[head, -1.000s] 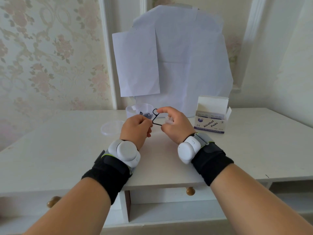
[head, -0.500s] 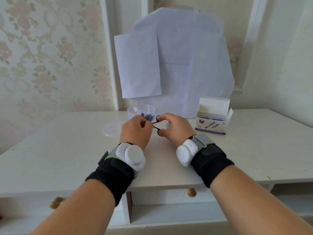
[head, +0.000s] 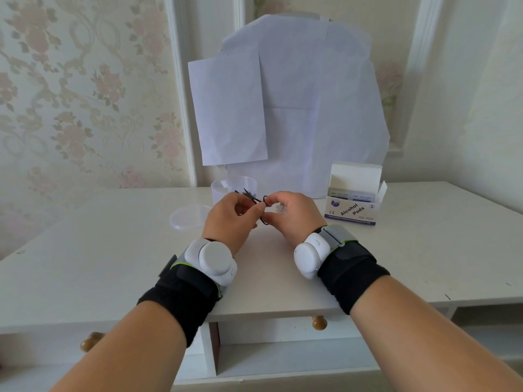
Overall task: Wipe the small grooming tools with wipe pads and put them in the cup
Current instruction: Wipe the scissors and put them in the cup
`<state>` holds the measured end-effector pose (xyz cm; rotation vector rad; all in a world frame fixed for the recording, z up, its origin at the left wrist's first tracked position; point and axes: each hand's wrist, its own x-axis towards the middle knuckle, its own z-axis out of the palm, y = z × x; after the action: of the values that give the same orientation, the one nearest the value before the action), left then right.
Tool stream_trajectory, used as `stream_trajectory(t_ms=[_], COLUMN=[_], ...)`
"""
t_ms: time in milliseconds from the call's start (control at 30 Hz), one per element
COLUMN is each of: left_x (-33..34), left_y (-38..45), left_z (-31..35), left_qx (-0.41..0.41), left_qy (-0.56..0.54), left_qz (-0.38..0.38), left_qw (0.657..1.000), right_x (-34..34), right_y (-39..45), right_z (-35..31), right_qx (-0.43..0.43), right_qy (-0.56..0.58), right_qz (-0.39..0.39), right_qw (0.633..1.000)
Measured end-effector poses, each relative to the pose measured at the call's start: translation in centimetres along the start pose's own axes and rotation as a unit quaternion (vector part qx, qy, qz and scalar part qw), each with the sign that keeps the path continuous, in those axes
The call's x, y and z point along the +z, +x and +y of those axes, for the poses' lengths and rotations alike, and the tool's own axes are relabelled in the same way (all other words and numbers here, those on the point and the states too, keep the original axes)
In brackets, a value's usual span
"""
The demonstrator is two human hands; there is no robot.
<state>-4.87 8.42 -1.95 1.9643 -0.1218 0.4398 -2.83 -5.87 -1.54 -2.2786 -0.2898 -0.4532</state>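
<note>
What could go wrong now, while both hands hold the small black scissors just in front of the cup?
1. The scissors have pointed tips next to the left hand; a slip might prick a finger.
2. The clear cup stands right behind the hands, so a push forward might tip it.
3. The right hand grips only the finger rings; the scissors might twist or drop onto the table.

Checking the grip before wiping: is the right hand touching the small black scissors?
Touching. The head view shows the right hand pinching the small black scissors at their finger loops.
</note>
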Motion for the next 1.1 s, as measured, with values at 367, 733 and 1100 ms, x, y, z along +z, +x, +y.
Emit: stream_trajectory(t_ms=[367, 733, 1100], left_x=[-0.3, 0.1, -0.9], left_y=[-0.1, -0.1, 0.1], left_z=[0.1, 0.0, 0.7], left_qx=[0.016, 0.033, 0.01], left_qy=[-0.043, -0.031, -0.085], left_qz=[0.039, -0.012, 0.135], left_qw=[0.998, 0.999, 0.987], right_x=[-0.3, 0.5, 1.0], right_y=[-0.1, -0.3, -1.5], right_z=[-0.2, -1.0, -2.2], right_qx=[0.008, -0.035, -0.168], right_qy=[0.015, -0.005, -0.035], right_qz=[0.011, 0.032, 0.093], right_qw=[1.0, 0.999, 0.981])
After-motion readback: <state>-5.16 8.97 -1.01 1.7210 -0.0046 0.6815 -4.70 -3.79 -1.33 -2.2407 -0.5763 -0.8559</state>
